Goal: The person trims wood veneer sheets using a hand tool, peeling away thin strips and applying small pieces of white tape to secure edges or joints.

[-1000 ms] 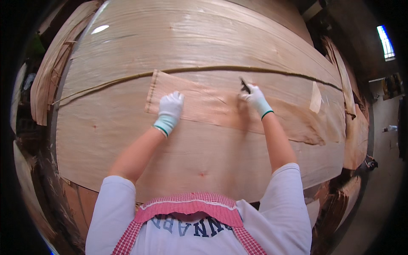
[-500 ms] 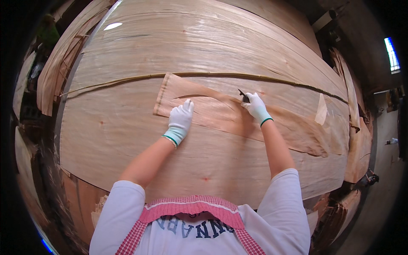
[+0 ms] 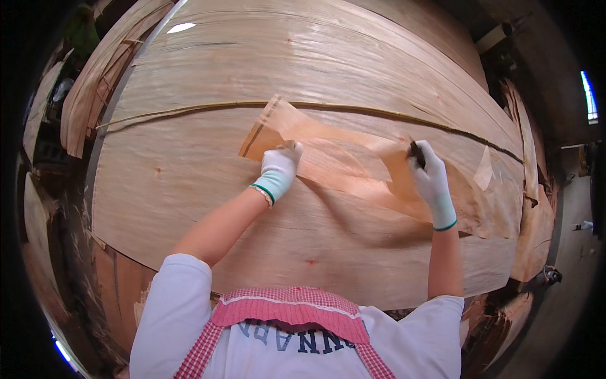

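My left hand (image 3: 280,165), in a white glove, is closed on the near edge of a loose piece of thin wood veneer (image 3: 334,148). This piece is lifted and bowed, with a dark stitched-looking band at its left end. My gloved right hand (image 3: 432,180) grips a small dark tool (image 3: 416,153); its exact kind is hard to make out. That hand is over the right part of the loose piece, whose far right end is partly hidden behind it. Under everything lies a large pale veneer sheet (image 3: 208,170).
A long thin stick (image 3: 208,107) crosses the big sheet beyond my hands. A small pointed veneer scrap (image 3: 484,170) lies at the right. Curled veneer strips (image 3: 104,76) hang along the left edge, and more broken veneer (image 3: 527,252) lies past the right edge.
My left hand has taken hold of the loose veneer, which has risen and shifted right. My right hand has moved right and nearer to me with the tool.
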A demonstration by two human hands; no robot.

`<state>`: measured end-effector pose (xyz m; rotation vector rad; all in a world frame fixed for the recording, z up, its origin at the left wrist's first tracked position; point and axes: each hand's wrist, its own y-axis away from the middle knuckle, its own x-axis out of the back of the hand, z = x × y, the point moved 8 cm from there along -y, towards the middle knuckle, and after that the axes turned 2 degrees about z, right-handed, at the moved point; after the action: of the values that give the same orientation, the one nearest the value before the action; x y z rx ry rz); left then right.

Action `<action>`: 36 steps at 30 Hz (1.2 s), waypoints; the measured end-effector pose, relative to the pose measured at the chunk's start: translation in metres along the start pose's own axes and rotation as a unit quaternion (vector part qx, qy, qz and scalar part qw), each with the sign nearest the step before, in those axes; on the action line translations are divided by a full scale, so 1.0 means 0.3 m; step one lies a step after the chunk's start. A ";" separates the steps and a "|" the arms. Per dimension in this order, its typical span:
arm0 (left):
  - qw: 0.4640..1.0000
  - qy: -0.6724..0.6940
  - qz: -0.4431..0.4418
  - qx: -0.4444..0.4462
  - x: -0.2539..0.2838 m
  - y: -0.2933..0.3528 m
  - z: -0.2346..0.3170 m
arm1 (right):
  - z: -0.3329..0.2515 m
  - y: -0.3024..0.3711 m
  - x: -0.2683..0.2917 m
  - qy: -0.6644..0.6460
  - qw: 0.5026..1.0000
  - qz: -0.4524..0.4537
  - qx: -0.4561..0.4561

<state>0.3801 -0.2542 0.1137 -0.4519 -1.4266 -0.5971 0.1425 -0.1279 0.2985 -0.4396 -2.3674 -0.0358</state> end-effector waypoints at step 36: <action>0.908 0.389 0.140 0.068 0.233 0.896 -0.284 | 0.037 0.458 -0.669 -0.215 0.967 -0.055 -0.127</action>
<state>0.6180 -0.1066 0.1907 -0.2504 -0.6142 -0.3707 0.3170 -0.0577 0.1440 -0.4731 -2.8293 -0.3296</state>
